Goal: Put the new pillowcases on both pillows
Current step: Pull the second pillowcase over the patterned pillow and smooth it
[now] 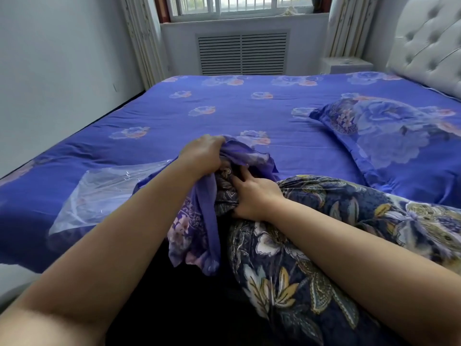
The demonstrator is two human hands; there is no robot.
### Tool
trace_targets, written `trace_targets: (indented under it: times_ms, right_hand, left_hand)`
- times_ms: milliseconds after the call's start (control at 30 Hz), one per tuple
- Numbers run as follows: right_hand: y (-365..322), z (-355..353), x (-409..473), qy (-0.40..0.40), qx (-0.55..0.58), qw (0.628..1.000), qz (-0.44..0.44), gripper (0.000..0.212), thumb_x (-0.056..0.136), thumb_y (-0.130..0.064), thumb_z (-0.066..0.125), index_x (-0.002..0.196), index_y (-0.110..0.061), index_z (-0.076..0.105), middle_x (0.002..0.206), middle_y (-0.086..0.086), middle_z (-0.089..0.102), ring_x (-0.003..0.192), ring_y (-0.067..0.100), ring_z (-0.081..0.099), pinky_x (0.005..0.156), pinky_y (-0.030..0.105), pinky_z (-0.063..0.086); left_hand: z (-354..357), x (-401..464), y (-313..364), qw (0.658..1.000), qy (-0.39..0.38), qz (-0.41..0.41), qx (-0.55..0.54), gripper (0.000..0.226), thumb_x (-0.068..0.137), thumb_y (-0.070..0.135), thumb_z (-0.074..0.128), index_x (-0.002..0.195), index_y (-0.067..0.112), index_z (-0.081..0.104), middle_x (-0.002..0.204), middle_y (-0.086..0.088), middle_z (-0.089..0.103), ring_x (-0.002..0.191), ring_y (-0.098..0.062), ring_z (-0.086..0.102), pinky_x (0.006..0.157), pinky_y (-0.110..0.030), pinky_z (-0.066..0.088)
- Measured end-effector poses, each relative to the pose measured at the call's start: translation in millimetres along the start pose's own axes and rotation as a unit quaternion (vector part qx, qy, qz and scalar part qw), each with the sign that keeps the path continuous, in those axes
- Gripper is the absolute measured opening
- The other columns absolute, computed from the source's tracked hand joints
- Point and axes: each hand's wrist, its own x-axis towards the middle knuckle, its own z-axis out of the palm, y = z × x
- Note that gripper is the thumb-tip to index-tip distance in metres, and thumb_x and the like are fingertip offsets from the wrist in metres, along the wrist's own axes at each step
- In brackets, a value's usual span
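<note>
Gripping the bunched purple pillowcase (197, 221), left hand (203, 153) meets right hand (252, 193) clutching the dark pillow (287, 258).

The bedsheet (224, 113) lies open from the middle to the far edge. A clear plastic bag (99, 193) lies at left, and 1 covered pillow (399, 136) fills the right side by the headboard (429, 41).

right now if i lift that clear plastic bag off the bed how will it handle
The clear plastic bag probably feels very light: it lies flat and empty on the blue sheet. It looks floppy, since it is thin and creased, so it should sag when lifted. Its glossy surface suggests it may be slippery.
</note>
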Motion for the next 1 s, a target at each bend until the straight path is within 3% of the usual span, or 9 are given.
trace_targets:
  times_ms: [133, 233, 367, 433, 500, 600, 733, 867, 1000]
  right_hand:
    - [-5.3, 6.1, 4.9, -0.01, -0.006, 1.0, -0.002, 0.097, 0.068, -0.058, 0.063, 0.148, -0.036, 0.011, 0.159, 0.006, -0.004, 0.113, 0.033, 0.057, 0.079, 0.037, 0.049]
    - [-4.4, 10.5, 6.9, -0.02, -0.023, 1.0, -0.008, 0.092, 0.071, -0.059, 0.06, 0.146, -0.034, 0.014, 0.156, 0.011, 0.009, 0.115, 0.033, 0.055, 0.08, 0.037, 0.047]
    - [5.4, 13.5, 12.9, -0.035, -0.044, 0.998, -0.014, 0.058, 0.085, -0.046, 0.044, 0.139, -0.028, 0.036, 0.146, 0.008, 0.037, 0.128, 0.028, 0.045, 0.087, 0.04, 0.046]
    - [7.3, 10.2, 13.9, -0.044, -0.027, 0.999, -0.012, 0.059, 0.084, -0.046, 0.044, 0.14, -0.027, 0.036, 0.145, 0.009, 0.039, 0.129, 0.028, 0.044, 0.089, 0.041, 0.045]
    - [7.4, 6.0, 12.3, -0.043, -0.011, 0.999, 0.004, 0.066, 0.08, -0.051, 0.052, 0.139, -0.027, 0.036, 0.142, 0.009, 0.044, 0.123, 0.03, 0.05, 0.088, 0.039, 0.046]
    - [2.5, 1.8, 8.1, -0.039, 0.001, 0.999, 0.022, 0.089, 0.071, -0.064, 0.062, 0.144, -0.03, 0.025, 0.143, 0.01, 0.041, 0.121, 0.033, 0.05, 0.089, 0.038, 0.045]
    - [1.2, 4.6, 8.9, -0.029, -0.007, 0.999, 0.015, 0.093, 0.071, -0.067, 0.06, 0.146, -0.027, 0.023, 0.145, 0.01, 0.039, 0.124, 0.032, 0.047, 0.09, 0.038, 0.044]
    - [1.2, 11.2, 10.5, -0.015, -0.045, 0.999, -0.02, 0.06, 0.083, -0.05, 0.048, 0.137, -0.026, 0.041, 0.141, 0.009, 0.045, 0.123, 0.029, 0.049, 0.086, 0.037, 0.045]
    - [3.5, 8.0, 9.4, 0.014, -0.012, 1.0, -0.003, 0.056, 0.08, -0.045, 0.052, 0.132, -0.023, 0.047, 0.13, 0.008, 0.056, 0.112, 0.028, 0.057, 0.079, 0.033, 0.046]
  left_hand:
    - [7.2, -1.0, 11.5, 0.991, 0.127, 0.033, -0.024, 0.025, 0.085, 0.007, 0.046, 0.106, 0.012, 0.058, 0.109, -0.016, 0.059, 0.107, -0.035, 0.051, 0.08, -0.038, 0.04]
    - [16.2, -2.8, 32.6, 0.978, 0.091, -0.012, -0.189, 0.015, 0.081, 0.012, 0.047, 0.093, 0.007, 0.055, 0.099, -0.019, 0.064, 0.096, -0.036, 0.056, 0.076, -0.037, 0.041]
    - [27.8, -7.5, 49.0, 0.938, 0.004, -0.029, -0.346, 0.019, 0.082, 0.019, 0.05, 0.086, 0.003, 0.059, 0.083, -0.015, 0.064, 0.083, -0.031, 0.06, 0.072, -0.038, 0.045]
    - [30.0, -13.3, 39.6, 0.951, -0.011, -0.011, -0.308, 0.014, 0.084, 0.022, 0.057, 0.087, 0.008, 0.056, 0.084, -0.009, 0.062, 0.083, -0.026, 0.058, 0.073, -0.035, 0.044]
    - [33.3, -18.3, 19.2, 0.986, 0.002, 0.015, -0.164, 0.028, 0.083, 0.03, 0.064, 0.104, 0.015, 0.053, 0.1, -0.008, 0.064, 0.094, -0.026, 0.059, 0.079, -0.038, 0.047]
    - [40.9, -22.2, -9.5, 0.995, 0.065, 0.01, -0.076, 0.035, 0.083, 0.016, 0.055, 0.117, 0.024, 0.056, 0.112, -0.01, 0.06, 0.104, -0.032, 0.058, 0.082, -0.041, 0.048]
    - [47.1, -25.7, -3.4, 0.977, 0.173, 0.042, -0.114, 0.026, 0.079, 0.005, 0.051, 0.098, 0.014, 0.067, 0.101, -0.01, 0.062, 0.097, -0.034, 0.055, 0.077, -0.038, 0.043]
    - [43.9, -24.9, 25.2, 0.935, 0.07, 0.013, -0.348, 0.009, 0.072, 0.022, 0.054, 0.075, 0.018, 0.061, 0.073, -0.005, 0.065, 0.085, -0.033, 0.062, 0.07, -0.036, 0.048]
    - [53.6, -32.7, 20.4, 0.958, 0.085, 0.005, -0.275, 0.007, 0.086, 0.024, 0.057, 0.09, 0.018, 0.055, 0.087, -0.005, 0.067, 0.094, -0.032, 0.062, 0.071, -0.033, 0.044]
